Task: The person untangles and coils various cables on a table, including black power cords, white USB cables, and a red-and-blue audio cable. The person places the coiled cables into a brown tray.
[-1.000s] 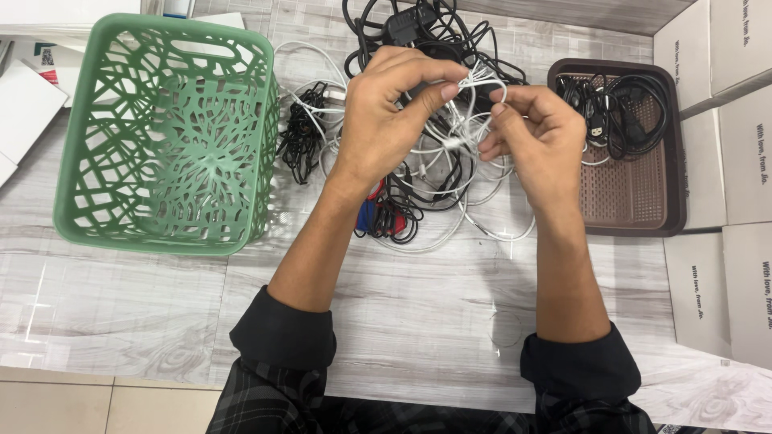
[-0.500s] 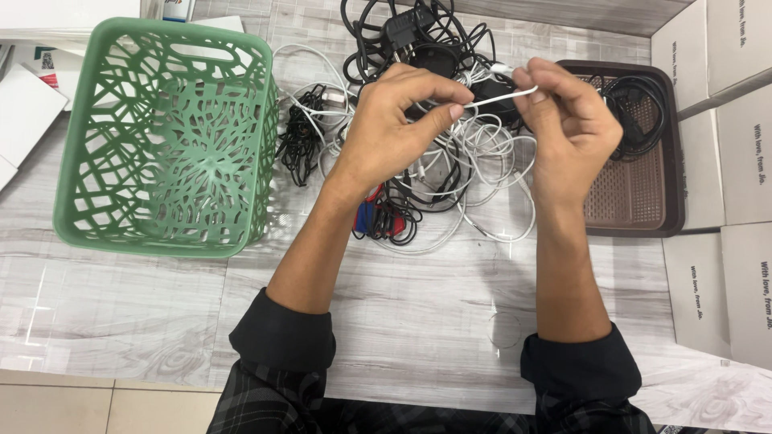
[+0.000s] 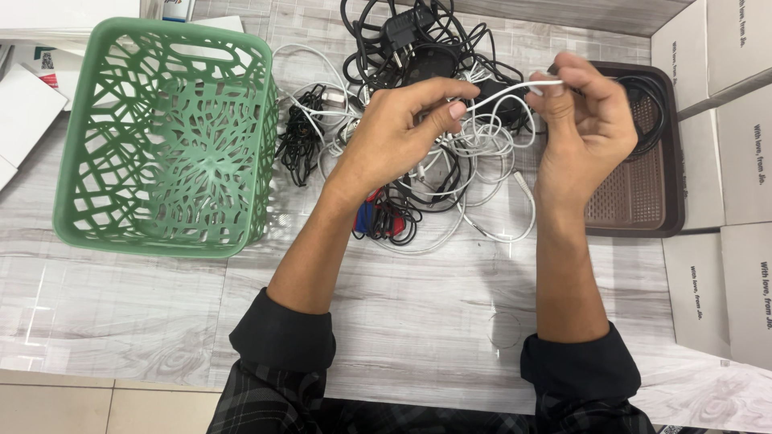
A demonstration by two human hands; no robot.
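A white cable (image 3: 505,90) is stretched between my two hands above a tangled heap of black and white cables (image 3: 418,60). My left hand (image 3: 402,128) pinches the cable between thumb and forefinger. My right hand (image 3: 585,120) grips the cable's far end, near its plug, over the left edge of the brown tray (image 3: 643,217). White loops hang down from the held stretch onto the heap. A red and blue connector (image 3: 371,217) lies under my left wrist.
An empty green openwork basket (image 3: 165,137) stands at the left on the marbled table. The brown tray at the right holds a coiled black cable (image 3: 647,120). Grey cardboard boxes (image 3: 740,161) line the right edge. White boxes (image 3: 24,112) lie at the far left.
My hands have drawn apart: the right hand moved right toward the tray, pulling the white cable out straight between them. The left hand stayed nearly in place.
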